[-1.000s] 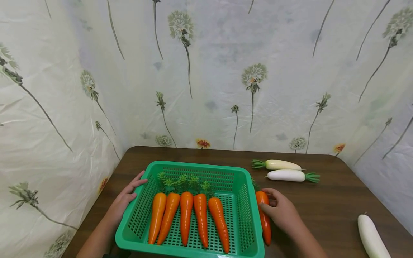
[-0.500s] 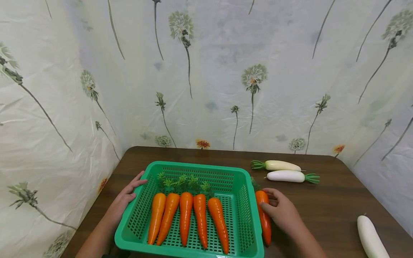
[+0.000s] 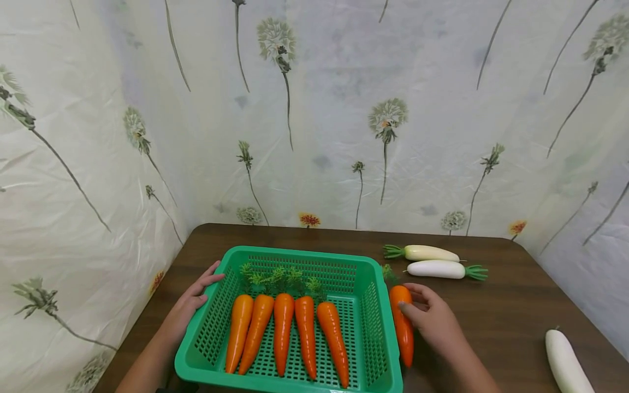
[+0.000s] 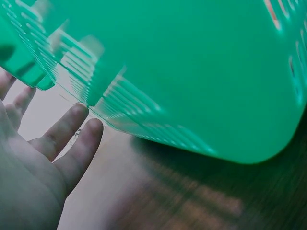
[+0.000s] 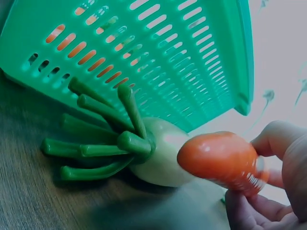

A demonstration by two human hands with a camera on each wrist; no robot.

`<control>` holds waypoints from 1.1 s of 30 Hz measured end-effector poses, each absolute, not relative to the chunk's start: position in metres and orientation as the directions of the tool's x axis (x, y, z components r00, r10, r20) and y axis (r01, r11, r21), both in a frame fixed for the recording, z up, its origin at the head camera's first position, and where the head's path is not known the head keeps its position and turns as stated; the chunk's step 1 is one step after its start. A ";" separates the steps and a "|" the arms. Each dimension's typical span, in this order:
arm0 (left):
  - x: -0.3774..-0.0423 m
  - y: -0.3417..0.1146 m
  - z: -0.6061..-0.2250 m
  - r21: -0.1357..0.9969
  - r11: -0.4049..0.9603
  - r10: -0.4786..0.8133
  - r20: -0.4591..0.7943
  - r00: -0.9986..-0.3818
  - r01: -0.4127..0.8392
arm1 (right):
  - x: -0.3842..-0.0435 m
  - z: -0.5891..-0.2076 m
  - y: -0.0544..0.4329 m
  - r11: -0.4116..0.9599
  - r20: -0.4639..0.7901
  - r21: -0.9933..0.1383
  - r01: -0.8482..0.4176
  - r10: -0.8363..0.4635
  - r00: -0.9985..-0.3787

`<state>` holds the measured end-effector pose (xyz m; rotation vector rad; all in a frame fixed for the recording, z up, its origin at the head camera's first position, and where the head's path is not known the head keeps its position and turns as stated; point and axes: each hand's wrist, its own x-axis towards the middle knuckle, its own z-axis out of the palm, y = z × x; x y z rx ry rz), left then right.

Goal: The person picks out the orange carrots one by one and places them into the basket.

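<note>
My right hand pinches an orange carrot just outside the right wall of a green slotted basket. In the right wrist view, the carrot is between thumb and fingers, and close behind it lies a pale radish with thick green stems; the head view hides this radish. Several more carrots lie side by side in the basket, their leafy tops toward its far wall. At the basket's left rim my left hand rests with fairly straight fingers; the left wrist view shows fingertips right at the wall.
Two white radishes lie behind and right of the basket, a creamier one behind a whiter one. Another white radish lies near the right edge of the brown table. Flower-patterned sheeting surrounds the table's far side and sides.
The carrot in my right hand has shifted slightly up in the head view, its leaves showing more past the rim. My right thumb has shifted up on it; the left hand and basket stay put.
</note>
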<state>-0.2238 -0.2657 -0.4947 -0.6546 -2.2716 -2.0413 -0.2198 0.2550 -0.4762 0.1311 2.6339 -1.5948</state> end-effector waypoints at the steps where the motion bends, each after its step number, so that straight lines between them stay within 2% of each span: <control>1: -0.224 -0.266 -0.495 0.947 0.058 0.293 0.287 -0.912 0.316 | -0.220 -0.476 0.255 0.456 -0.095 -0.884 0.105 0.046 -0.994; 11: -0.225 -0.265 -0.496 0.942 0.045 0.308 0.302 -0.902 0.331 | -0.216 -0.468 0.252 0.362 -0.091 -0.926 0.111 0.073 -0.993; 17: -0.226 -0.267 -0.497 0.937 0.030 0.312 0.322 -0.894 0.348 | -0.215 -0.465 0.246 0.200 -0.103 -0.973 0.116 0.073 -0.992; 21: -0.224 -0.266 -0.495 0.947 0.044 0.305 0.289 -0.907 0.317 | -0.213 -0.461 0.240 0.096 -0.108 -0.989 0.115 0.069 -0.992; 26: -0.224 -0.265 -0.494 0.959 0.055 0.289 0.252 -0.924 0.279 | -0.209 -0.453 0.236 0.030 -0.107 -0.994 0.108 0.040 -0.993; 33: -0.226 -0.267 -0.497 0.940 0.028 0.311 0.314 -0.897 0.339 | -0.204 -0.445 0.231 -0.070 -0.062 -0.996 0.063 -0.015 -0.998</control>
